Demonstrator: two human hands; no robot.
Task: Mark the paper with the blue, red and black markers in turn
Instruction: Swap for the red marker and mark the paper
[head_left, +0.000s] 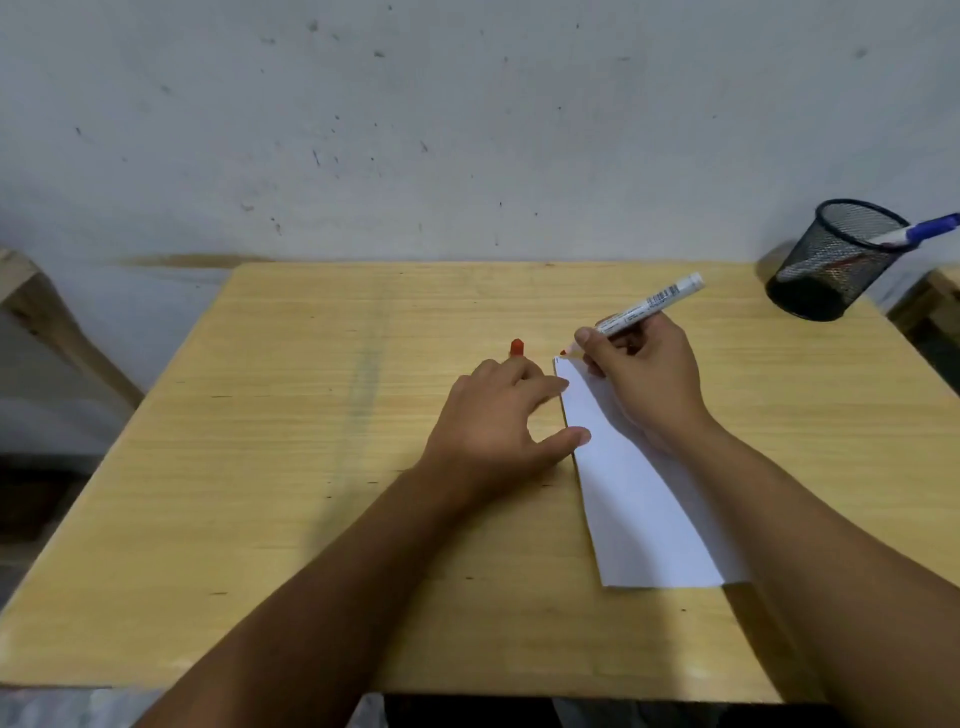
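Note:
A white strip of paper (644, 499) lies on the wooden table (291, 467), right of centre. My right hand (644, 379) grips an uncapped red marker (649, 304), its red tip touching the paper's far left corner. My left hand (498, 421) rests beside the paper's left edge, thumb and forefinger touching the edge, while its other fingers hold the red cap (516, 347), which sticks up behind them. A blue marker (919, 231) stands in the black mesh cup (831, 260) at the back right. No black marker shows.
A pale, speckled wall rises just behind the table. Wooden furniture pieces stand at the far left (31, 301) and at the far right edge (935, 296). The mesh cup sits close to the table's back right corner.

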